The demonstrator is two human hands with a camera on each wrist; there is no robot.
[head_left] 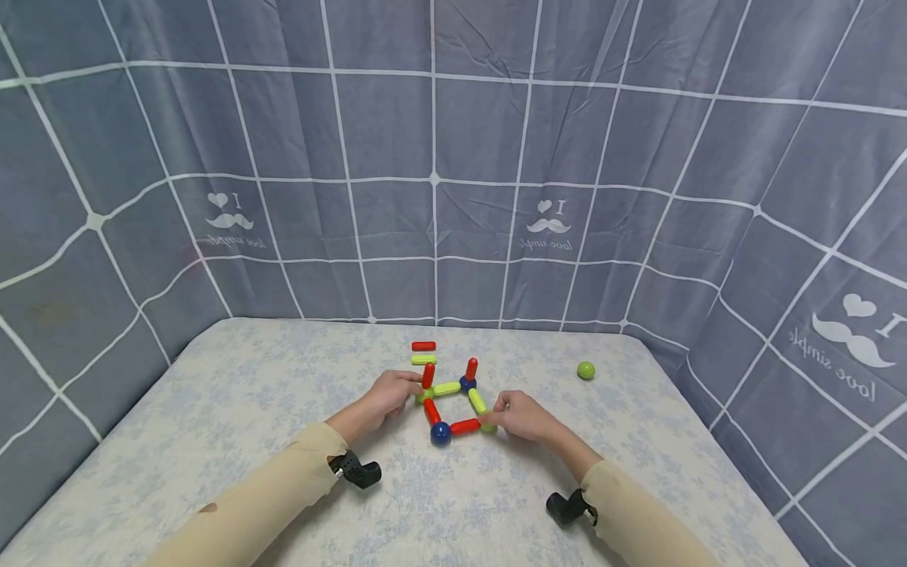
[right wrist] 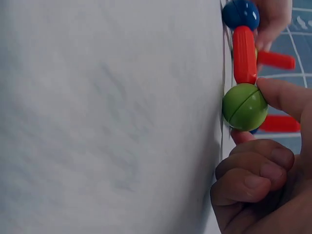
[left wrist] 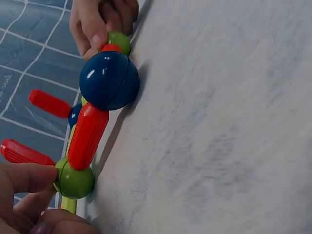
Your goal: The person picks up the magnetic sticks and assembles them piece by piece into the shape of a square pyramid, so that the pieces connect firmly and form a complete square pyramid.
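Observation:
A four-cornered frame of rods and balls lies on the table. My left hand [head_left: 388,396] pinches the green ball [left wrist: 74,181] at its left corner. At the right corner my right hand [head_left: 523,415] holds another green ball [right wrist: 245,107] between thumb and finger, its other fingers curled. The near corner is a blue ball [head_left: 440,433], joined to both green balls by a red rod [head_left: 431,411] and a second red rod [head_left: 464,427]. Yellow-green rods [head_left: 446,388] form the far sides, meeting at a blue ball [head_left: 468,385]. Red rods [head_left: 472,368] stand up from the left and far corners.
Behind the frame lie a loose red rod [head_left: 423,346] and a loose yellow-green rod [head_left: 423,359]. A single green ball [head_left: 586,370] sits toward the table's back right. A grey checked curtain [head_left: 475,220] hangs around the patterned table [head_left: 298,378].

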